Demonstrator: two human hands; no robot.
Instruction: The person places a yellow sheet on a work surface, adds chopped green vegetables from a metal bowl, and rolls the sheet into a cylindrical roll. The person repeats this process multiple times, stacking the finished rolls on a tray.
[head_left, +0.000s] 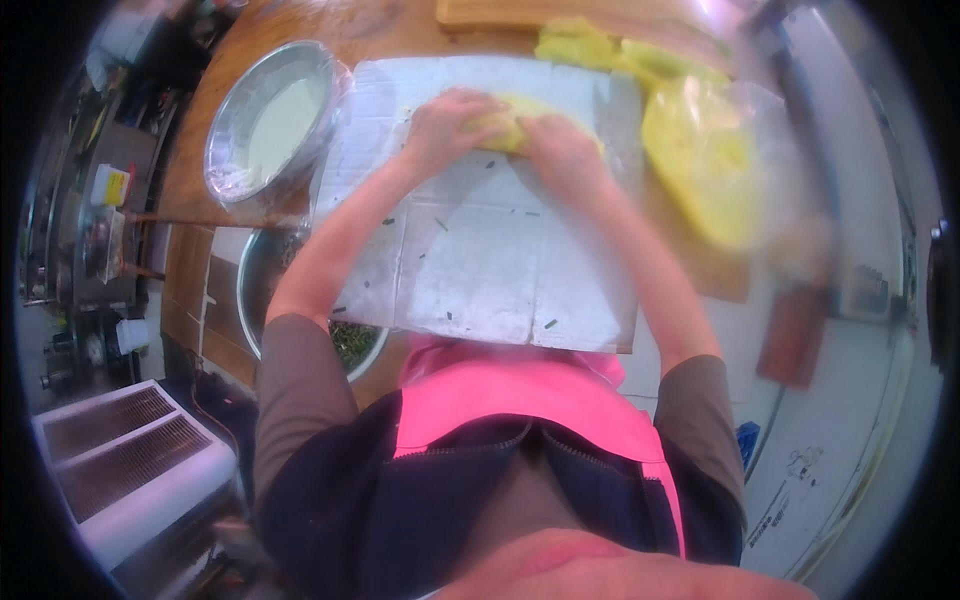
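My left hand (448, 129) and my right hand (561, 154) are both on a soft yellow piece of food (517, 124), perhaps a folded sheet or wrapper. Fingers of each hand curl over its near edge, with the thumbs toward the middle. It lies near the far side of a flattened white cardboard sheet (465, 255) on the wooden table. Small dark green cut bits (442, 224) are scattered on that cardboard. Whatever is under or inside the yellow piece is hidden by my fingers.
Left of the cardboard stands a metal basin (217, 161) holding a pale mass under plastic film. A bowl of chopped greens (352, 345) sits lower, partly under the cardboard's edge. More yellow sheets (697, 161) lie at right with clear plastic. A wooden board (495, 13) is at the back.
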